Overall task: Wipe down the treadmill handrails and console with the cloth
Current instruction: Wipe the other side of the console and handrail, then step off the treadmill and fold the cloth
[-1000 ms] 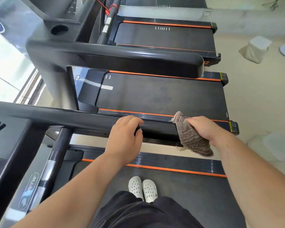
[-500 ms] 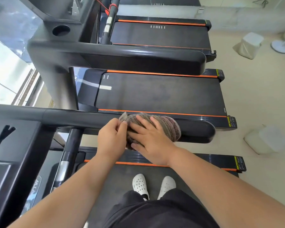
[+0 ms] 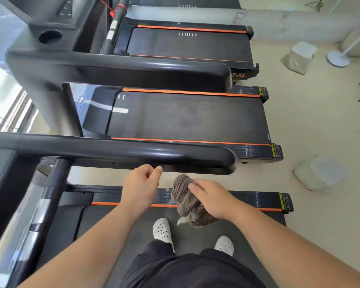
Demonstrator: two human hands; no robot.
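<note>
The black right handrail (image 3: 133,151) of the treadmill I stand on runs across the middle of the view and ends in a rounded tip at the right. A bunched brown striped cloth (image 3: 185,199) hangs below and in front of that rail, held in my right hand (image 3: 213,199). My left hand (image 3: 141,185) hovers just under the rail's lower edge, fingers loosely curled, thumb and forefinger close together with nothing between them. Part of the console (image 3: 0,163) shows at the left edge.
Two more treadmills (image 3: 185,115) stand side by side beyond the rail, the nearer one with its own handrail (image 3: 133,67). My white clogs (image 3: 162,231) rest on the belt below. Covered white boxes (image 3: 320,173) and a round stand base (image 3: 339,57) sit on the beige floor at the right.
Both hands have come off the handrail and drawn back toward me. The cloth, pressed on the rail half a second ago, now hangs free in my right hand below it.
</note>
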